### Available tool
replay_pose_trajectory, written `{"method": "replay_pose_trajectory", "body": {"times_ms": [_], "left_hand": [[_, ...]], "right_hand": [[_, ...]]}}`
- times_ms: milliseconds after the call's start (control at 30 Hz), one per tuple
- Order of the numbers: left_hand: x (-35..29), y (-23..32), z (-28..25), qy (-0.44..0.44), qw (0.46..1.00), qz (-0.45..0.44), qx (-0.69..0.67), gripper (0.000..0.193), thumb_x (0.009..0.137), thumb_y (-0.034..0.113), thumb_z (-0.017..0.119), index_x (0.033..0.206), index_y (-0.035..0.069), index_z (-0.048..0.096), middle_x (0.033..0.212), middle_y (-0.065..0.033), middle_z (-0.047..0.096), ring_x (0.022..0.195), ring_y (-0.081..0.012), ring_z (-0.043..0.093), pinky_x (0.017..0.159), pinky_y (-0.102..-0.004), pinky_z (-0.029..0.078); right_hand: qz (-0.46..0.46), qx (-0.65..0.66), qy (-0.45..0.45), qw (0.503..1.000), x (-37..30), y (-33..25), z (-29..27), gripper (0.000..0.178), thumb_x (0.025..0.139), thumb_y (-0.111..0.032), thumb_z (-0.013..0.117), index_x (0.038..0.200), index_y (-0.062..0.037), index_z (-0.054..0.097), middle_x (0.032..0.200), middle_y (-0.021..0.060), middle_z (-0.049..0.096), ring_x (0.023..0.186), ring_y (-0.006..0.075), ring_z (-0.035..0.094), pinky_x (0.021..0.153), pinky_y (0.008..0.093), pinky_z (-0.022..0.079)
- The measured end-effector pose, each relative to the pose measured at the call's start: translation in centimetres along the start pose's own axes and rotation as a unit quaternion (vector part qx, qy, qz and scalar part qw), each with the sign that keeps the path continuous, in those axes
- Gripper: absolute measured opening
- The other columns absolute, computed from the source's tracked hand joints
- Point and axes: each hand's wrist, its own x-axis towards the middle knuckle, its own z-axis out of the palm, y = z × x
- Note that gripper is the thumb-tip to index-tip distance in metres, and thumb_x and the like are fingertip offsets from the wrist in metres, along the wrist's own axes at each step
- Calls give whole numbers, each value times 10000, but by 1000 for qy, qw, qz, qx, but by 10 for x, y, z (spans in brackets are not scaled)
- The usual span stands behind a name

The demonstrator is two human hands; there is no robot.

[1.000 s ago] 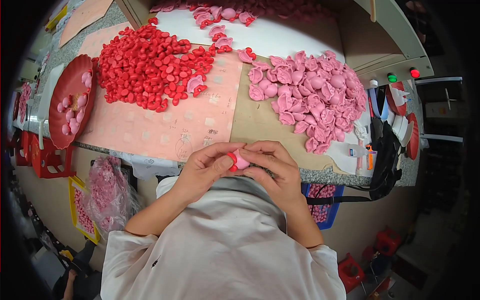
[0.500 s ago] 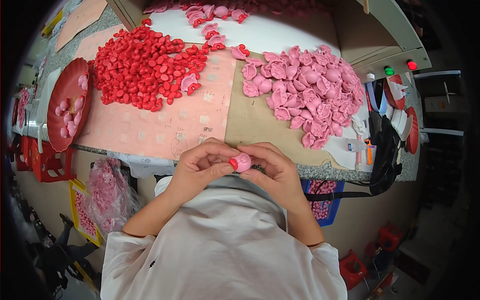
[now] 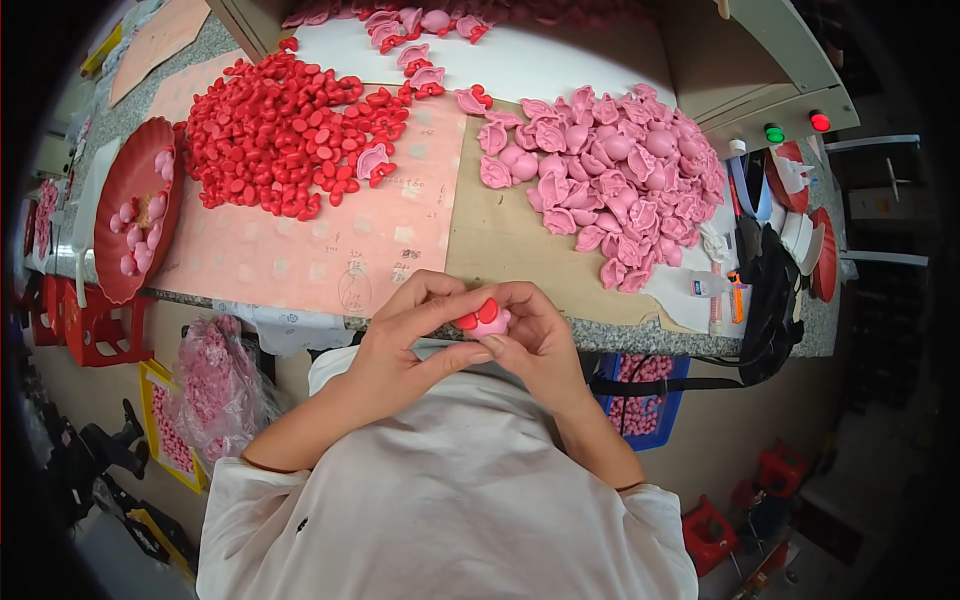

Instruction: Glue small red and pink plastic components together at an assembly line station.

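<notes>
In front of my body my two hands meet around a small pink rounded plastic part (image 3: 497, 326) with a glossy red bow-shaped piece (image 3: 487, 310) on its upper side. My right hand (image 3: 538, 338) grips the pink part between thumb and fingers. The fingers of my left hand (image 3: 412, 328) lie over the red piece and its thumb reaches the pink part's lower side. Whether the red piece is fixed to the pink one I cannot tell. Beyond my hands are a heap of red bow-shaped pieces (image 3: 275, 140) at left and a heap of pink hollow parts (image 3: 625, 165) at right.
Pink parts with red pieces (image 3: 425, 78) lie at the opening of a metal housing (image 3: 790, 100). A red scalloped tray (image 3: 112, 240) stands at left. A black bag (image 3: 768, 290) and an orange tool (image 3: 738, 300) lie at right; a blue crate (image 3: 655, 425) is below the table edge.
The pink part has turned between my hands, so the red piece now shows two lobes on top. My left fingers have moved further over it.
</notes>
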Motion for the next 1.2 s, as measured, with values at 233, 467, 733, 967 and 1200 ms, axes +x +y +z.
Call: {"method": "replay_pose_trajectory", "body": {"times_ms": [233,467,733,967,1200], "left_hand": [[-1,-6,-6,-45,991,32,119,537,717,67,751,1215,33,554,1057,-72,500,960,-149,523,835,-266,466],[11,-8,-13,-62,958,-157,-233,267,922,127,534,1157,-1,521,1047,-65,578,972,-156,571,850,-308,484],[22,-16,-19,-111,924,-223,-289,208,920,137,541,1089,17,531,974,-72,621,908,-151,602,822,-303,493],[33,-16,-26,-186,895,-257,-313,124,898,76,568,1000,21,523,949,-60,617,876,-135,604,806,-277,497],[38,-18,-34,-220,874,-309,-305,137,852,16,613,937,35,506,924,-53,604,877,-111,586,772,-239,470]], "right_hand": [[48,13,1,999,-3,2,0,358,839,-22,581,1173,26,460,1117,82,541,1047,150,537,911,307,437],[41,116,-15,992,-4,15,-12,323,885,-119,540,1175,16,500,1073,89,575,948,166,563,854,315,455],[77,150,7,986,-4,13,-12,419,886,-265,583,1183,20,505,1017,83,597,890,185,581,821,332,475],[105,119,-53,986,-9,15,-23,415,897,-249,565,1192,33,491,1063,114,579,956,199,566,879,342,448],[133,-7,-101,986,-6,0,-28,397,912,-161,537,1234,58,460,1148,81,536,1059,150,508,917,303,402]]}}
